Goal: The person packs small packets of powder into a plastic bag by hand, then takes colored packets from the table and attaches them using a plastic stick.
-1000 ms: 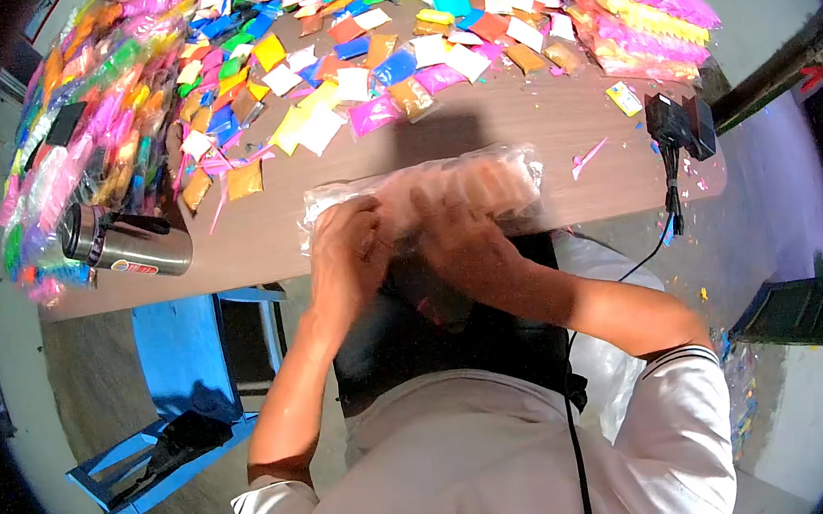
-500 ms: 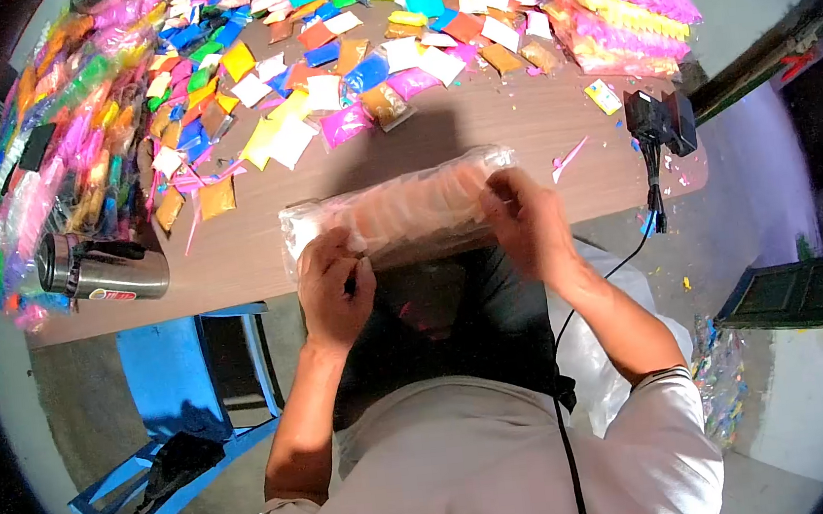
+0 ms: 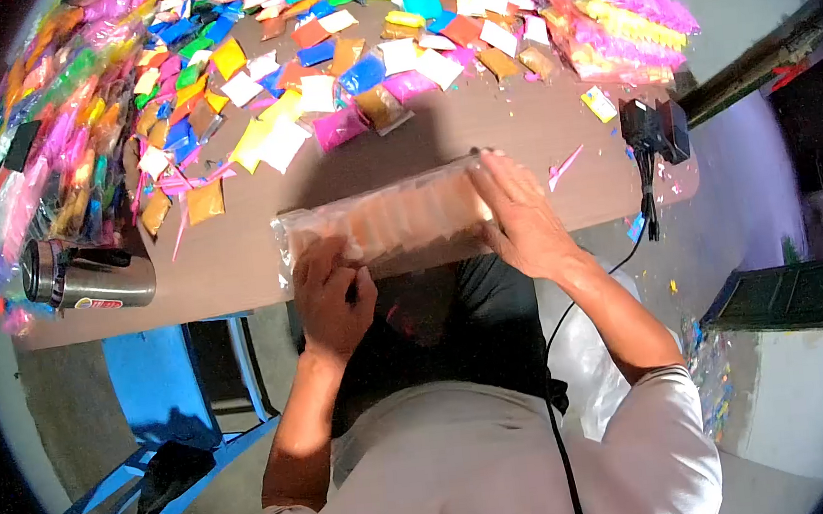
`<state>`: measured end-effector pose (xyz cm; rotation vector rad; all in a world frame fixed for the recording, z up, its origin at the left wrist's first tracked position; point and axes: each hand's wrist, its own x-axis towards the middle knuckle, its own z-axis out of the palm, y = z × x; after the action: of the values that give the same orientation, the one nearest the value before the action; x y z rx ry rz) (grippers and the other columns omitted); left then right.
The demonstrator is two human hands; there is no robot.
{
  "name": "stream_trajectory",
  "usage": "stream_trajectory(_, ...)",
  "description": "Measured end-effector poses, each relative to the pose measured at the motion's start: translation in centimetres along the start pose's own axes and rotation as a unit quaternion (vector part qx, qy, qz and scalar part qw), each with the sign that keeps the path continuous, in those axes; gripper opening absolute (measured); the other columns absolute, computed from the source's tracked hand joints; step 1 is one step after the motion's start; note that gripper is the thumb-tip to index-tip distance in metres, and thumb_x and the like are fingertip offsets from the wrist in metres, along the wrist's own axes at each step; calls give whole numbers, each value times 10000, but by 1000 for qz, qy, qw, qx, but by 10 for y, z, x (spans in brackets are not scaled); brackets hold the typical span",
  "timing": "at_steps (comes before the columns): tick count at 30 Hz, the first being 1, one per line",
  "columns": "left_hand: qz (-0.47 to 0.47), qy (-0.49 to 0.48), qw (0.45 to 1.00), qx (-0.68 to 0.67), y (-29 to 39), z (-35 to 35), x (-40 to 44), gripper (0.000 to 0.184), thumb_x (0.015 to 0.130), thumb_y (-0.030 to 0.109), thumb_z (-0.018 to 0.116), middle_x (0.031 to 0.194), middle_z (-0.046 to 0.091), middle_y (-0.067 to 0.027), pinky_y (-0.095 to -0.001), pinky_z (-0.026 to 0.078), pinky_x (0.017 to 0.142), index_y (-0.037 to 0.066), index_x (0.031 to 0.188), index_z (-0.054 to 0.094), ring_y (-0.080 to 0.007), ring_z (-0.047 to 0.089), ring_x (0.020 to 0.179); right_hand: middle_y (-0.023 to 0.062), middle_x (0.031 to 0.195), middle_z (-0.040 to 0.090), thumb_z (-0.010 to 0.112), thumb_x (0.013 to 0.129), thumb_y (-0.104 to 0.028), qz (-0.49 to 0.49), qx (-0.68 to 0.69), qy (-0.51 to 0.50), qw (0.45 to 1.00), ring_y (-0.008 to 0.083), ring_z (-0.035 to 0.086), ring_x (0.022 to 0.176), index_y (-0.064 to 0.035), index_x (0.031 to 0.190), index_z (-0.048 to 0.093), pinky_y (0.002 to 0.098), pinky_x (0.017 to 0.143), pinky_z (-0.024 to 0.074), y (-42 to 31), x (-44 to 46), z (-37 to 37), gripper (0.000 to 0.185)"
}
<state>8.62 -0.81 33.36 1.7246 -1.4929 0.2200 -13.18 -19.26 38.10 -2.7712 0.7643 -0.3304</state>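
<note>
A long clear plastic bag (image 3: 412, 212) with a row of peach-orange packets inside lies lengthwise near the table's front edge, slightly tilted up to the right. My left hand (image 3: 334, 299) has its fingers curled on the lower left end of the bag, thumb bent in. My right hand (image 3: 530, 221) clasps the right end, fingers along the end and thumb at the lower edge. The bag's far right end is partly hidden under these fingers.
Many small coloured packets (image 3: 319, 94) cover the back of the table (image 3: 235, 274). Bundled bags lie at left (image 3: 66, 171) and right (image 3: 622, 24). A steel flask (image 3: 96, 275) lies at left, a black device with cables (image 3: 652, 130) at right. A blue chair (image 3: 161, 380) stands below left.
My right hand has gone from pinching the bag's upper right part to clasping its right end with straighter fingers. My left hand stays at the left end. The view has shifted slightly.
</note>
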Motion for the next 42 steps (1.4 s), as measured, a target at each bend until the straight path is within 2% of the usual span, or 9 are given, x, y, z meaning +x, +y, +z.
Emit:
stream_trajectory(4,-4,15,1000,7,1,7,-4,90,702,45,666,1118,598,-158,-461,414,957,-3,702,589,-366,549,1059,213,1506,285,732,772,-250,41,-30,66,997,393,243,1409,-30,1424,367,517,1137,200,-38,12,-32,779)
stream_trajectory(7,-2,42,999,-4,2,9,-2,87,700,41,667,1123,595,-164,-461,415,959,-5,705,593,-369,552,1051,198,1473,346,652,824,-429,-20,-87,115,989,385,313,1370,-63,1378,437,520,1108,251,-69,21,-18,698)
stream_trajectory(10,11,29,999,10,2,4,-7,81,705,41,670,1149,593,-172,-456,420,967,-12,733,615,-379,551,1064,202,1469,346,701,783,-399,-123,40,69,989,376,281,1387,-53,1382,421,517,1126,184,-73,18,22,747)
stream_trajectory(28,-115,31,989,-89,-9,-46,-20,34,818,-27,621,1164,606,-242,-395,485,882,-50,819,595,-357,616,1001,141,1166,598,615,702,-151,-265,-55,185,945,334,565,1100,-25,1116,585,426,885,463,-42,59,32,434)
stream_trajectory(31,-169,38,975,-141,-8,-47,-13,49,851,-14,600,1149,619,-228,-377,482,889,-59,835,592,-326,622,1002,138,1017,657,632,702,-106,-275,76,96,954,340,629,962,-50,1027,625,394,767,505,-41,81,2,329)
stream_trajectory(33,-165,66,975,-132,-7,-52,-3,57,861,-11,594,1134,629,-209,-357,479,891,-66,849,599,-292,628,993,154,923,673,646,728,-96,-154,102,-20,983,354,642,880,-80,1011,638,387,710,512,-38,87,-16,283)
stream_trajectory(35,-186,79,970,-136,-14,-53,6,96,889,15,578,1094,643,-172,-327,477,863,-63,843,609,-240,625,955,146,968,684,647,838,-169,-121,124,-52,984,351,659,902,-96,1072,643,391,793,531,-26,104,-21,246)
stream_trajectory(37,-275,99,930,-221,-36,-49,8,165,921,53,554,1016,655,-132,-295,474,815,-59,817,615,-190,607,907,155,974,683,627,874,-199,-4,122,-230,966,324,655,930,-84,1080,640,400,827,510,-28,122,-35,236)
stream_trajectory(42,-319,109,924,-180,-53,-39,4,226,939,82,539,884,650,-90,-276,464,735,-57,771,599,-155,583,796,173,1070,662,605,913,-260,-71,115,-172,976,292,640,972,-32,1155,616,390,850,492,-10,125,-22,333)
